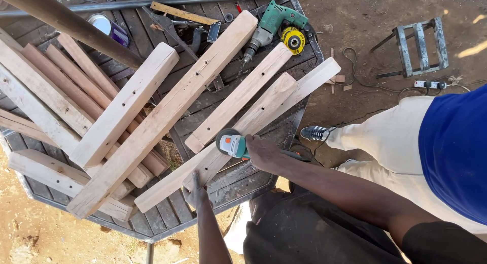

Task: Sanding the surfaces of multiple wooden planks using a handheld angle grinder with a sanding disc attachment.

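The right hand grips the angle grinder; the left hand pins the timber plank, where kickback could strike its fingers.

Teal angle grinder on pale plank

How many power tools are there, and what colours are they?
Green drill: 1
White and orange grinder, held in the right hand: 1
Total: 2
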